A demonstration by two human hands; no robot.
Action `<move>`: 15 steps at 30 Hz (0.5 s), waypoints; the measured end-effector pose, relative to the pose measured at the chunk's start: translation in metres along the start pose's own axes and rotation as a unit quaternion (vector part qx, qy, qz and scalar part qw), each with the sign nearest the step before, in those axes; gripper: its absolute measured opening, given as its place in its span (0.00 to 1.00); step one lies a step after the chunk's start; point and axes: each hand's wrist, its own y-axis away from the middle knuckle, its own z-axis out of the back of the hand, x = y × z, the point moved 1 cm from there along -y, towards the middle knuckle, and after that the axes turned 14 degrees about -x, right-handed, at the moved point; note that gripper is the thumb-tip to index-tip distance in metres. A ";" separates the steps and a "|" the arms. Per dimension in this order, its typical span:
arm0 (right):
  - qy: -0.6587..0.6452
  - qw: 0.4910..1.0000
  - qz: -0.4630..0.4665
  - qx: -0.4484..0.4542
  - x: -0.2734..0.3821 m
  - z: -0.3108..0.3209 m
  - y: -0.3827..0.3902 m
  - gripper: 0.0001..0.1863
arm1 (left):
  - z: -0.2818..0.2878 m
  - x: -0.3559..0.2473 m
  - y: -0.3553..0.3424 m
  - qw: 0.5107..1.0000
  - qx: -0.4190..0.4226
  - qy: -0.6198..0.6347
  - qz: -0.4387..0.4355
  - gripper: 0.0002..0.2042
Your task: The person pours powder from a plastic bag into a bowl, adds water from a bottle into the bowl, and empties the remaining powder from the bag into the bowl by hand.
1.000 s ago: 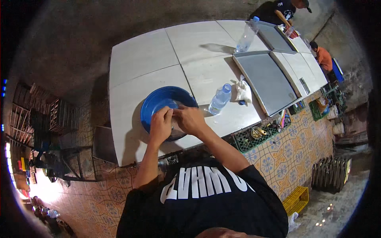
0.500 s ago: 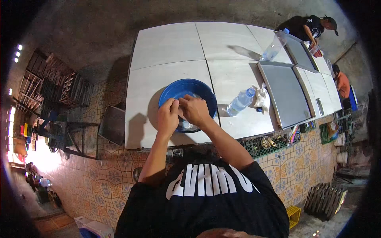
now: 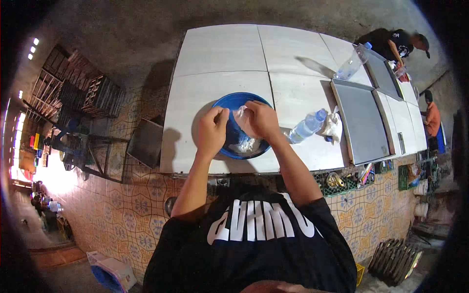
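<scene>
A round blue basin stands on the white tiled table, with a small heap of white powder on its bottom. Above the basin's right side, my right hand is closed on a thin, clear plastic bag. My left hand hovers over the basin's left rim, its fingers curled together; whatever they pinch is too small to name. To the right of the basin are a clear plastic bottle and a crumpled whitish cloth.
Metal trays lie on the table's right part, near a large clear bottle. Two people, one in black and one in orange, are at the far right. Crates sit below the table's near edge.
My hands, close together over the basin before, have moved apart. The plastic bag now shows in my right hand, and more of the white powder is visible. The view has shifted slightly.
</scene>
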 end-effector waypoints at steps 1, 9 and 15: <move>-0.006 1.000 -0.007 -0.002 0.001 0.001 -0.002 0.08 | 0.001 0.006 -0.001 1.000 0.009 -0.008 0.004 0.12; -0.046 0.996 -0.048 0.064 -0.006 0.022 0.013 0.06 | -0.008 0.024 0.022 0.998 0.047 0.039 0.018 0.11; -0.070 0.992 -0.045 0.091 0.008 0.031 0.033 0.07 | -0.012 0.014 0.027 0.996 0.069 0.042 -0.044 0.15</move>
